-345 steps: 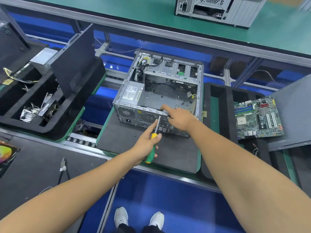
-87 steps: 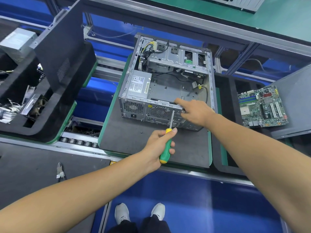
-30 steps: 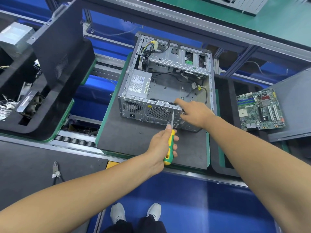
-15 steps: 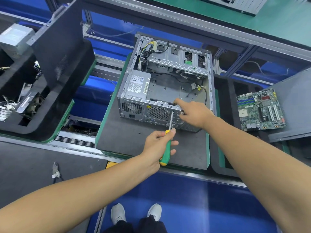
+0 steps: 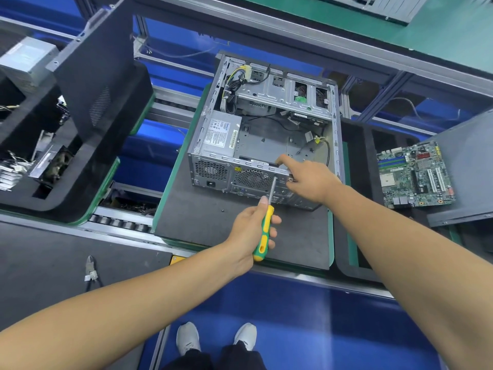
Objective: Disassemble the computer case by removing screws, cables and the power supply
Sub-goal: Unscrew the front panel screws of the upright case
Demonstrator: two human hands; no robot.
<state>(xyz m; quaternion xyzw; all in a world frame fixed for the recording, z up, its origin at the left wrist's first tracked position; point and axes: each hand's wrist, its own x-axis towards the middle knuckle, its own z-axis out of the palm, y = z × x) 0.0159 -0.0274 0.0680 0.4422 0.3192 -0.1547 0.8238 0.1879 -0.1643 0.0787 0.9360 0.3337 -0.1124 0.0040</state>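
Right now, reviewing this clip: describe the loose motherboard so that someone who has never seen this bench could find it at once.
Start at the open grey computer case in the middle of the bench, on its dark mat. Look right, past the black tray, to the grey panel at the frame's edge. The motherboard lies on the panel's near left corner: the only bare green circuit board, with white and blue slots.

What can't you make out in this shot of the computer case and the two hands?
All in the head view:
- Screwdriver tip against the computer case rear panel: too small to tell whether it sits in a screw.
- Right hand fingertips: curled over the case's rim, hidden behind the hand.
- Power supply label text: too small to read.
- Left hand palm: hidden behind the handle.
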